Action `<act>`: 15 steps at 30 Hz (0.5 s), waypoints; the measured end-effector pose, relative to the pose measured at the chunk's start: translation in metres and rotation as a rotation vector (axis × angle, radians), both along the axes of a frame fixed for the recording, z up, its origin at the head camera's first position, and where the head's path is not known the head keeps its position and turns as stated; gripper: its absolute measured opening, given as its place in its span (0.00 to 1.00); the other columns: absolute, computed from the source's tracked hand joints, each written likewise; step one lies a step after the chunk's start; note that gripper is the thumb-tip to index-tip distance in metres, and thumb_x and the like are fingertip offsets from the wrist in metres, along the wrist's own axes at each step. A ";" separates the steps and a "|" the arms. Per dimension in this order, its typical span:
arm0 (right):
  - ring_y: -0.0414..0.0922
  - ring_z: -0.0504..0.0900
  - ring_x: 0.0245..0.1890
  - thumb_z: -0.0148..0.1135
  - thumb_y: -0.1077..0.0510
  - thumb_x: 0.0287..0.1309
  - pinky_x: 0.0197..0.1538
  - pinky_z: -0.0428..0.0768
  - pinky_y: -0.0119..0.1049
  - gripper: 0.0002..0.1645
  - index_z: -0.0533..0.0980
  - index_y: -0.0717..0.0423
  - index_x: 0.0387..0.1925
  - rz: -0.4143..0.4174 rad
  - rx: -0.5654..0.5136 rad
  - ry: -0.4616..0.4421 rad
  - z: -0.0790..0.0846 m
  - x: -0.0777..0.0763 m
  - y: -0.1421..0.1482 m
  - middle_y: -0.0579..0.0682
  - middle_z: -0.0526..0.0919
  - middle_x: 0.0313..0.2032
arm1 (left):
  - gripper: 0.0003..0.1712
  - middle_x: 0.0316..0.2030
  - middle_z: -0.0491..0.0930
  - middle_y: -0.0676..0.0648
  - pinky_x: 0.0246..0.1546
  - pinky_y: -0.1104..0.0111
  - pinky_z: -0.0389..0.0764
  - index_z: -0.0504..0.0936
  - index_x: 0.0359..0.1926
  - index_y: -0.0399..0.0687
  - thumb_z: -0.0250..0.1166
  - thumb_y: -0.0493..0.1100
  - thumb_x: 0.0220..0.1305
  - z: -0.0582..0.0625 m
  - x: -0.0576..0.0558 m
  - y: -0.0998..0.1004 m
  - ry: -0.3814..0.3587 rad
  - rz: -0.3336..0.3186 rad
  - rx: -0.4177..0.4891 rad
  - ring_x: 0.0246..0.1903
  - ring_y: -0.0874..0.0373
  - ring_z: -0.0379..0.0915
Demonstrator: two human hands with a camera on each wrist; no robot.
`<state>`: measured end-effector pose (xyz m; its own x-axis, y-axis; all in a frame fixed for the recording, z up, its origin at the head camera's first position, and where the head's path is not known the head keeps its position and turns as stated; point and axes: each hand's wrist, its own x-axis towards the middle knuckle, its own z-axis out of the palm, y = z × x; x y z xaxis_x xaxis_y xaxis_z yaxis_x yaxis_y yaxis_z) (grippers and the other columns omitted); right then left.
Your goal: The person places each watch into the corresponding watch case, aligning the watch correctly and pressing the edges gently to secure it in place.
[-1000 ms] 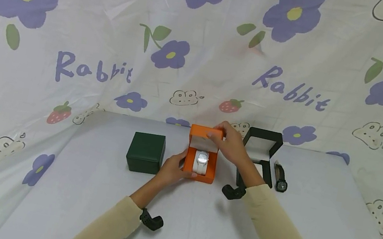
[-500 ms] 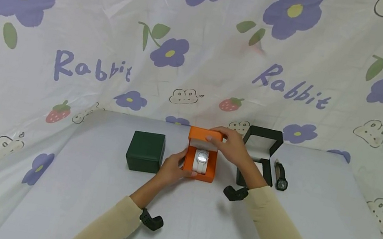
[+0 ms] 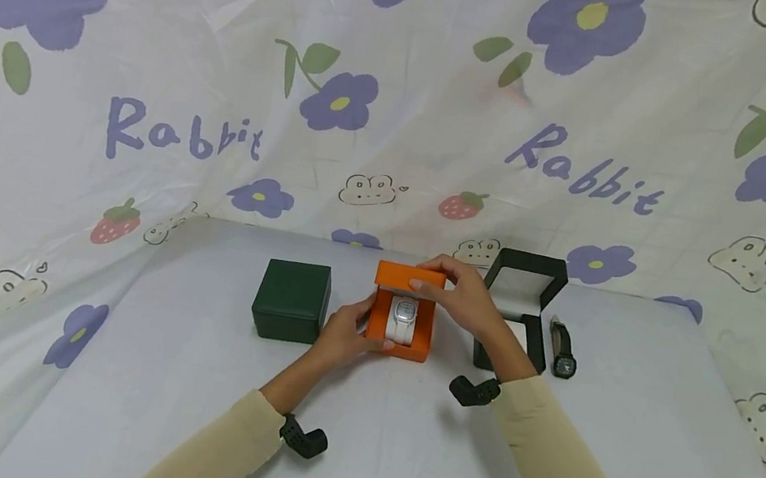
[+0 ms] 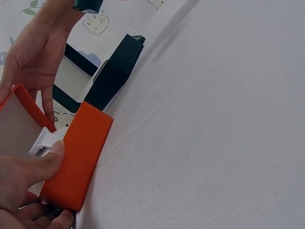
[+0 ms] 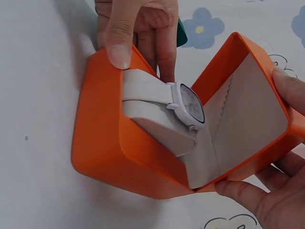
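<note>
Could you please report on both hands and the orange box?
Left hand grips orange box; right hand holds lid, partly open. White watch inside. Left thumb at rim, possibly in lid's way.

The patterned backdrop cloth [image 3: 420, 110] reads "Rabbit" twice.

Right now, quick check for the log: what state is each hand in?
Left hand: gripping the orange watch box's base.
Right hand: holding that box's partly open lid.
</note>
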<state>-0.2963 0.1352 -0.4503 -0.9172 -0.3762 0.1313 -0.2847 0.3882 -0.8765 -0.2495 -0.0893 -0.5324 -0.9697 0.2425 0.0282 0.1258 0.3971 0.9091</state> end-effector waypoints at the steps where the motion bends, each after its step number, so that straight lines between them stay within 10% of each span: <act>1: 0.50 0.75 0.60 0.70 0.49 0.64 0.71 0.67 0.57 0.19 0.81 0.52 0.53 -0.003 -0.001 0.000 -0.001 0.001 0.000 0.50 0.82 0.53 | 0.56 0.73 0.63 0.42 0.72 0.56 0.63 0.57 0.78 0.42 0.79 0.44 0.55 0.000 0.000 0.000 -0.005 0.002 0.009 0.73 0.48 0.59; 15: 0.50 0.74 0.62 0.73 0.50 0.61 0.71 0.63 0.63 0.20 0.82 0.52 0.53 -0.016 -0.037 0.018 -0.006 0.009 0.000 0.49 0.83 0.54 | 0.55 0.73 0.64 0.42 0.71 0.58 0.65 0.58 0.77 0.40 0.79 0.43 0.55 -0.004 -0.003 0.000 -0.037 0.021 0.073 0.73 0.48 0.60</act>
<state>-0.2876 0.1350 -0.4559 -0.9205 -0.3559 0.1611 -0.2941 0.3600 -0.8854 -0.2523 -0.0894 -0.5368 -0.9753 0.2208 0.0085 0.0834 0.3322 0.9395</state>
